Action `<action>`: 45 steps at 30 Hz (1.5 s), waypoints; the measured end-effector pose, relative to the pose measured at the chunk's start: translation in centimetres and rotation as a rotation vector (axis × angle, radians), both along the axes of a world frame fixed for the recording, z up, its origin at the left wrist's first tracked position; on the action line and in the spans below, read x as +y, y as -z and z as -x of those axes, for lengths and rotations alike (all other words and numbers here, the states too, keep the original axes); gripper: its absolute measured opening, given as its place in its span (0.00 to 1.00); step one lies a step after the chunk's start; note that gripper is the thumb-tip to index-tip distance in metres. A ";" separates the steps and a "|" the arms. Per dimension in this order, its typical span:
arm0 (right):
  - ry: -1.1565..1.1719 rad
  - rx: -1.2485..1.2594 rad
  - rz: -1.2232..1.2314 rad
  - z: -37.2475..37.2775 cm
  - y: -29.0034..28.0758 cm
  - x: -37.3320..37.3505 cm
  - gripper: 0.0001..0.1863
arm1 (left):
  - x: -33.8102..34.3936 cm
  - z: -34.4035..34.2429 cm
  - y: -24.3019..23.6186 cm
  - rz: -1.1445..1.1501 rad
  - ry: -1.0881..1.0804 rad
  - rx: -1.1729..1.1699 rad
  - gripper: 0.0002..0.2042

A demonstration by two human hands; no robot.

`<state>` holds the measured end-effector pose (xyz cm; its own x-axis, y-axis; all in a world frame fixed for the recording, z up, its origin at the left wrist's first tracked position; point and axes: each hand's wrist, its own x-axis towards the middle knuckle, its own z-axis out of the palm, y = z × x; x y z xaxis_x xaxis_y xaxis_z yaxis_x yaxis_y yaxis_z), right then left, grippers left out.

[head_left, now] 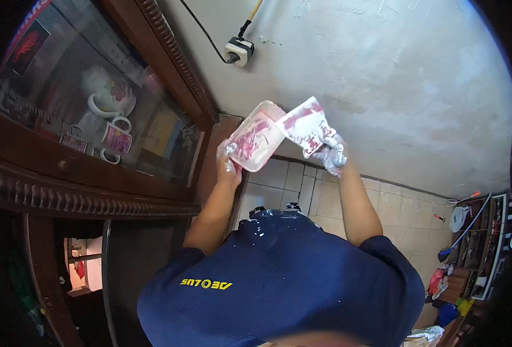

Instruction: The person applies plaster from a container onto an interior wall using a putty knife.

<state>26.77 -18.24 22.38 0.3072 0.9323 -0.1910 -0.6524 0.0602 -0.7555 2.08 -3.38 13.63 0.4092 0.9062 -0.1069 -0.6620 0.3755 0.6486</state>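
My left hand (228,159) grips a shallow tray (255,137) smeared with white and pink filler, held up close to the pale wall (395,75). My right hand (330,151), coated in white paste, holds a wide flat scraper blade (306,122) whose edge rests against the tray's upper rim. Both forearms rise from my dark blue shirt (279,277), which is spattered with white.
A dark wooden glass-front cabinet (82,168) with a teapot and mugs inside stands on my left. A wall socket (238,51) with cables sits high on the wall. Tiled floor (400,214) lies below, and cluttered shelves (476,254) stand at the right.
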 end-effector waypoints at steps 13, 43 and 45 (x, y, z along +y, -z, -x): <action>0.415 0.072 0.132 -2.1 12.9 -4.5 0.17 | -2.8 -1.7 -1.3 0.041 -0.144 -0.076 0.20; 0.001 -1.647 -0.307 0.4 -8.6 -1.1 0.11 | -2.0 -0.1 0.2 -0.141 -0.153 0.075 0.17; -0.324 -1.930 -0.313 1.8 -9.7 1.5 0.11 | -1.2 -0.1 0.4 -0.146 -0.113 0.036 0.16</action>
